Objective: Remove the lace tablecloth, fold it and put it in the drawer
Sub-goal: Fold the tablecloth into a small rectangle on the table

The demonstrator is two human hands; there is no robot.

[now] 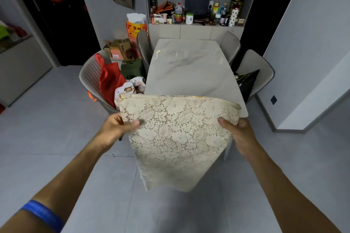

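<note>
The folded cream floral lace tablecloth (176, 132) is held in the air just in front of the near edge of the glossy white marble-look table (191, 68), its lower corner hanging free above the grey tiled floor (56, 119). Its left edge is pinched by the left hand (115, 128), its right edge is gripped by the right hand (238, 134). Open floor is seen on both sides; grey upholstered chairs (253, 68) flank the table. Several layers are seen at the upper fold.

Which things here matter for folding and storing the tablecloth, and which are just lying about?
Job: lace tablecloth, left hand, right hand, table.

Lying about: red bag on a chair, cardboard boxes, bottles on the shelf.
</note>
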